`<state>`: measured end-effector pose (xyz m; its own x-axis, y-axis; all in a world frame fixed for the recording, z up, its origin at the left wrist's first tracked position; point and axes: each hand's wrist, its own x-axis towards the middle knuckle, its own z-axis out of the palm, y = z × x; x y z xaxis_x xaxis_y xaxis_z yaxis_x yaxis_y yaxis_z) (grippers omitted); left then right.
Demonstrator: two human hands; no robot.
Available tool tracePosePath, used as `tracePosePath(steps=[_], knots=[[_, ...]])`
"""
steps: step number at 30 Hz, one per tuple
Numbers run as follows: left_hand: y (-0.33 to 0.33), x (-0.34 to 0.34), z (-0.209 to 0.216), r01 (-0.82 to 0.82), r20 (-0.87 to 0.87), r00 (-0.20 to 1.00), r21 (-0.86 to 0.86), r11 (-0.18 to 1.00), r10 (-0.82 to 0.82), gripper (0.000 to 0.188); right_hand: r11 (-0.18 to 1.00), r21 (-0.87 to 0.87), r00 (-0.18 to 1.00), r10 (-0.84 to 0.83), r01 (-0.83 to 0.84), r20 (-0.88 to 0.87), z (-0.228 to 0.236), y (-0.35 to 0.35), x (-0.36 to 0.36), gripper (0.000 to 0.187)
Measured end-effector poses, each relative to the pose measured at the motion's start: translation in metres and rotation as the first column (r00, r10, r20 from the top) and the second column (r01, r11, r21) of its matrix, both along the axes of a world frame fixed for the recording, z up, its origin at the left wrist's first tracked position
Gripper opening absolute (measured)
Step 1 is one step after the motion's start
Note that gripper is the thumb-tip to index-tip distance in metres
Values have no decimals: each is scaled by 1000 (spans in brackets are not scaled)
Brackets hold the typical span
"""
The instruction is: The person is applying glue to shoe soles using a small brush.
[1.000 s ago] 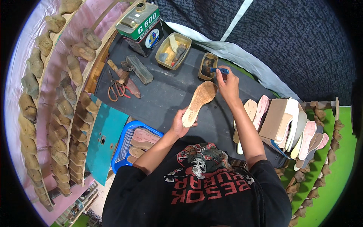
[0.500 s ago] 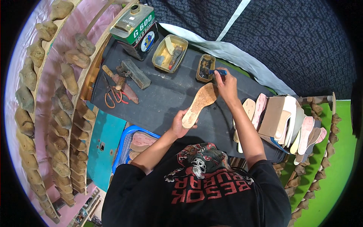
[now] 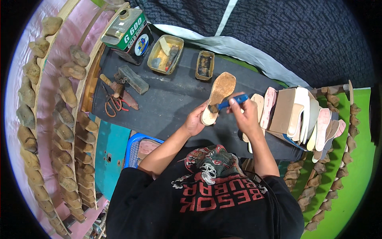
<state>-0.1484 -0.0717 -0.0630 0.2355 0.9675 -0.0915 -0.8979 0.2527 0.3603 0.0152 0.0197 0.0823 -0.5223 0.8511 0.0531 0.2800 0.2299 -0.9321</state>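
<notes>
My left hand (image 3: 195,121) is closed round the narrow pale end of a shoe insole (image 3: 223,87), whose wide brown end points away from me. In my right hand (image 3: 247,113) is a brush with a blue handle (image 3: 234,101); its dark bristles touch the insole near the held end. Beyond the insole stands a small tan tub (image 3: 198,67) with dark residue inside. The wider part of the insole has a brown, mottled surface, while the held end is paler.
At the table's (image 3: 159,103) far left are a green metal can (image 3: 124,34), a tub of tools (image 3: 150,63), a grey block (image 3: 133,79) and scissors (image 3: 114,104). A cardboard box (image 3: 281,109) of insoles stands right, a blue basket (image 3: 132,148) near left. Shoe lasts (image 3: 67,92) line shelves.
My right hand has brought the brush from the small tub back to the insole, onto its held end. The insole now points more straight away from me. The whole view has shifted slightly.
</notes>
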Motion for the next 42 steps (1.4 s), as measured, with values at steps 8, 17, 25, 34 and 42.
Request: tracePosePath(steps=[8, 17, 25, 34, 42], knots=[[3, 31, 10, -66, -55, 997, -247, 967, 54, 43, 982, 170, 996, 83, -85, 20, 12, -31, 13, 9], [3, 47, 13, -93, 32, 993, -340, 936, 110, 42, 930, 338, 987, 105, -141, 121, 11, -35, 22, 13], [1, 49, 9, -97, 26, 994, -262, 960, 107, 47, 934, 353, 997, 43, -62, 60, 11, -32, 25, 13], [4, 50, 20, -137, -8, 990, -326, 935, 142, 47, 896, 419, 988, 127, -150, 82, 9, -39, 22, 15], [2, 52, 7, -108, 24, 992, -299, 948, 120, 46, 912, 402, 995, 52, -80, 81, 7, -39, 15, 12]])
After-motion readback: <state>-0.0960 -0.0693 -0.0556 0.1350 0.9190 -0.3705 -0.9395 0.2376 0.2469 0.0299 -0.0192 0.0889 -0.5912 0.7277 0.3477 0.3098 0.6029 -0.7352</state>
